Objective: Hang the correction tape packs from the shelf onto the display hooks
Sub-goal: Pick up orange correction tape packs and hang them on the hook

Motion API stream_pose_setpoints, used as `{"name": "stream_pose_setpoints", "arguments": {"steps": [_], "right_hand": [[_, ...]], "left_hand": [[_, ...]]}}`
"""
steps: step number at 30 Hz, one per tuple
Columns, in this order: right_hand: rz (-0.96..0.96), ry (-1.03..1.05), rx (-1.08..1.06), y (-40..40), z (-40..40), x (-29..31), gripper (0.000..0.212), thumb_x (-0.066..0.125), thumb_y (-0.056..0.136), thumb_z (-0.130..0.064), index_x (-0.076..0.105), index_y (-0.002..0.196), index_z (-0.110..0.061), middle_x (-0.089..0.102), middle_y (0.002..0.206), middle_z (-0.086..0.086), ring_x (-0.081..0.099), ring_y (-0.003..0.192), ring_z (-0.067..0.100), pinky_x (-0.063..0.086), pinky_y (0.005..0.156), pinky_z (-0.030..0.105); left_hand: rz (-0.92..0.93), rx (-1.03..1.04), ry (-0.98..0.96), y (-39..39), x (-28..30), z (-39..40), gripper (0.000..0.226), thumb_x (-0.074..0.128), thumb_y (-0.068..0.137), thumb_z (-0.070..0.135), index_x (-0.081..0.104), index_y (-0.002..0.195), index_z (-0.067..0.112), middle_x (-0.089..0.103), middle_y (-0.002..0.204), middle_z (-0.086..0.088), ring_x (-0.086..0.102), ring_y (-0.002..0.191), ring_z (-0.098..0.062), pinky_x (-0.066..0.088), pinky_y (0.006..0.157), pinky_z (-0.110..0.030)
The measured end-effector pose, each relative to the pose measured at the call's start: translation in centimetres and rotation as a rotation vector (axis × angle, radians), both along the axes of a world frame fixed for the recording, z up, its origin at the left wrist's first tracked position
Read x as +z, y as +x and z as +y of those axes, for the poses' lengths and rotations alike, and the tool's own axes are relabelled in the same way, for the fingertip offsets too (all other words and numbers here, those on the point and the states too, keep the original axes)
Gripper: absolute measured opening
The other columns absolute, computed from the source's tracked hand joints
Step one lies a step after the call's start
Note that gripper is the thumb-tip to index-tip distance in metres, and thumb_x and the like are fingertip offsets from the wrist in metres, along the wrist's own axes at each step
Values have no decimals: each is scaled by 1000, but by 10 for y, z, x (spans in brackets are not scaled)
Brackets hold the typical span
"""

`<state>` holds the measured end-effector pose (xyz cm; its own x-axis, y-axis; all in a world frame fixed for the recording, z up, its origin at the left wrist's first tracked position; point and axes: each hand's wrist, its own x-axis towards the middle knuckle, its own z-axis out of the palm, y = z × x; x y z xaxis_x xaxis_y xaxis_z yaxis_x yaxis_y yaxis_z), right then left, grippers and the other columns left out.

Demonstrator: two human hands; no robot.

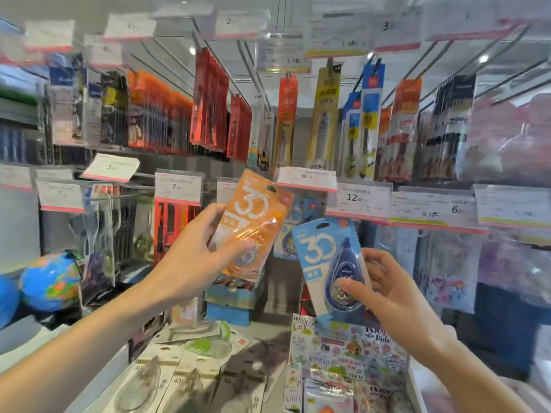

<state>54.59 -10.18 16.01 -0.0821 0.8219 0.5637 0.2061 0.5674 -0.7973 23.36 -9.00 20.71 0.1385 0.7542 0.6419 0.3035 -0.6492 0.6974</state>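
My left hand (193,257) grips an orange correction tape pack (253,213) marked 30, raised and tilted right, its hang hole near the price tags. My right hand (384,290) pinches a blue correction tape pack (322,257) marked 30 by its lower right side, held upright just right of the orange one. Behind the two packs hang more blue packs (293,222) on a display hook, partly hidden. On the shelf (268,329) below lie several pale correction tape packs (179,374), one with a green dispenser (208,345).
Rows of hooks with pens and stationery fill the wall above. Price tags (305,177) jut out at hand height. A globe (50,281) stands at the left. Sticker packs (346,347) sit in a bin under my right hand. Small boxes (232,296) stand behind the shelf.
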Motion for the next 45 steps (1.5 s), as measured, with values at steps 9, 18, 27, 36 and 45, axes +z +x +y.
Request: {"name": "stream_pose_setpoints", "arguments": {"steps": [9, 18, 27, 36, 45], "right_hand": [[-30, 66, -37, -18, 17, 5, 40, 77, 91, -36, 56, 124, -42, 77, 116, -17, 75, 107, 6, 61, 89, 23], [11, 103, -63, -44, 27, 14, 39, 76, 94, -35, 55, 127, -36, 76, 118, -15, 74, 110, 6, 61, 94, 37], [56, 121, -151, -58, 33, 10, 46, 76, 91, -42, 51, 129, -44, 76, 115, -10, 75, 107, 9, 61, 93, 43], [-2, 124, -332, -75, 67, 8, 54, 65, 101, -35, 41, 149, -40, 59, 136, -16, 58, 119, 7, 47, 87, 19], [-72, -33, -393, -92, 114, 10, 49, 56, 106, -34, 31, 148, -37, 63, 136, 7, 69, 107, 33, 56, 79, 40]], "left_hand": [[53, -48, 60, -11, 21, 7, 50, 79, 77, 53, 55, 121, 55, 75, 122, 21, 73, 111, -4, 56, 95, -41], [44, -55, 71, -19, 23, 9, 54, 79, 78, 49, 56, 127, 46, 76, 121, 17, 75, 110, -7, 57, 93, -40], [38, -39, 52, -23, 12, 12, 53, 79, 79, 51, 55, 126, 47, 76, 120, 18, 75, 109, -6, 56, 93, -40], [-81, 14, -11, -18, -5, 22, 48, 80, 84, 45, 54, 124, 51, 75, 123, 18, 72, 113, -4, 53, 103, -42], [-157, 44, -20, -7, -20, 29, 39, 70, 94, 37, 54, 129, 45, 73, 119, 27, 70, 109, 4, 52, 92, -28]]}}
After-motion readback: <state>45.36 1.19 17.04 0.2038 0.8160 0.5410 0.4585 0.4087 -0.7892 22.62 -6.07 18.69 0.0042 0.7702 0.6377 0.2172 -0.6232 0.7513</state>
